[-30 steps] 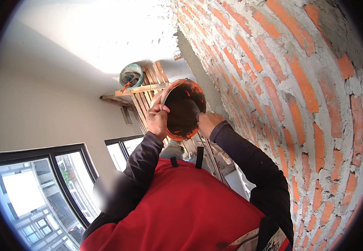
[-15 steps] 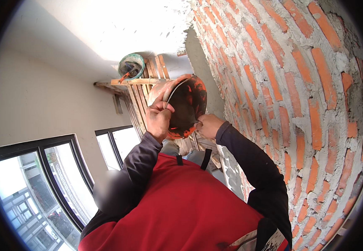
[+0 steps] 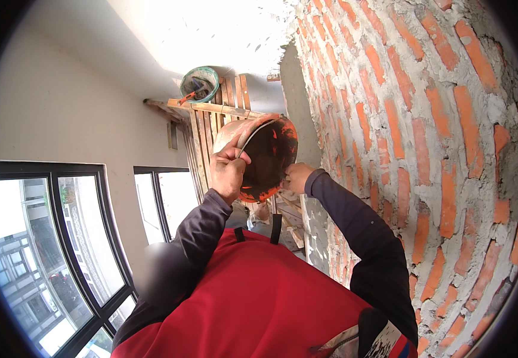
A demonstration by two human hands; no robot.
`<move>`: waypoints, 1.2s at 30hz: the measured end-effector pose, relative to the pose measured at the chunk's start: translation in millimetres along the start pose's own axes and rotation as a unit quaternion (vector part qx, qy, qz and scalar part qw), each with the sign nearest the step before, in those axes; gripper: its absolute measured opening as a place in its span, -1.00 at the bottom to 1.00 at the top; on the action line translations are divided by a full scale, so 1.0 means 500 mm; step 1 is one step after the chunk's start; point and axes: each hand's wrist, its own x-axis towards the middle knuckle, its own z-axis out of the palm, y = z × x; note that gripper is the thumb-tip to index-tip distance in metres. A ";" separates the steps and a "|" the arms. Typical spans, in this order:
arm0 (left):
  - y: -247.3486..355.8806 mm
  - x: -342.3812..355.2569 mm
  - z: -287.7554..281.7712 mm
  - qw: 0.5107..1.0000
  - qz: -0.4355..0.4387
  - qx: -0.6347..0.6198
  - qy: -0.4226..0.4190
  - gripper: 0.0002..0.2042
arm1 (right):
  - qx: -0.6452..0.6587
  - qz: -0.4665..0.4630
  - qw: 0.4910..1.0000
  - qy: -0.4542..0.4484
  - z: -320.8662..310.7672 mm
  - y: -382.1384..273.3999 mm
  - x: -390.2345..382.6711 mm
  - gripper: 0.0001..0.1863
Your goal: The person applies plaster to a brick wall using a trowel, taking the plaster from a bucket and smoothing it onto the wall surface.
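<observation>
An orange bucket (image 3: 266,156), stained with dark grey mortar, is tilted so that its mouth faces me. My left hand (image 3: 229,173) is closed at the upper left of the mouth, pinching the thin wire handle (image 3: 255,132) that arcs over the rim. On the opposite side, my right hand (image 3: 298,178) has its fingers closed at the lower right rim, where the handle's other end may be; its fingertips are partly hidden. Both forearms wear dark sleeves.
Behind the bucket lies a platform of wooden slats (image 3: 204,134), where a green bucket (image 3: 212,77) holds an orange-handled tool (image 3: 192,95). A rough brick wall (image 3: 417,143) rises close on the right. Black-framed windows (image 3: 53,179) line the left wall.
My view has turned slightly, so the windows and bricks sit differently. My right fingertips have drawn back a little from inside the mouth toward the rim. The left hand keeps its grip.
</observation>
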 end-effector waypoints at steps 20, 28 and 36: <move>-0.178 0.008 -0.137 0.986 -0.033 -0.106 0.123 -0.82 | 0.067 0.064 0.991 0.097 0.186 -0.048 0.115 -0.66; -0.282 0.079 -0.244 0.967 -0.057 -0.152 0.199 -0.79 | 0.113 0.043 0.984 0.132 0.228 -0.074 0.257 -0.66; -0.441 0.107 -0.431 0.949 -0.040 -0.127 0.285 -0.78 | 0.374 -0.045 0.921 0.103 0.156 -0.019 0.348 -0.78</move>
